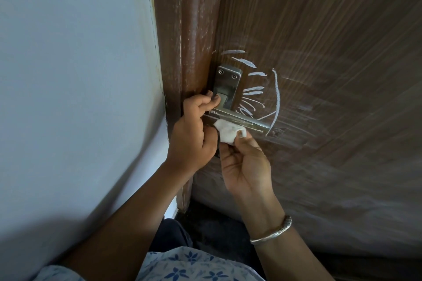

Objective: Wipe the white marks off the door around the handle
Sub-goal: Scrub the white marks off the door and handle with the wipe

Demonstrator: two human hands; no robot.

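White marks (262, 89) above hands, right of handle (230, 107).

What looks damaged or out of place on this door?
White marks streak the door right of the handle, with fainter smears beyond. A dark scuff sits past the lever's tip. The door frame looks scratched and flecked white.

Bare forearms, no sleeves in view; silver bangle (272, 231) with patterned ends on right wrist; pale top (194, 264) printed with blue flowers; dark trousers (171, 232).
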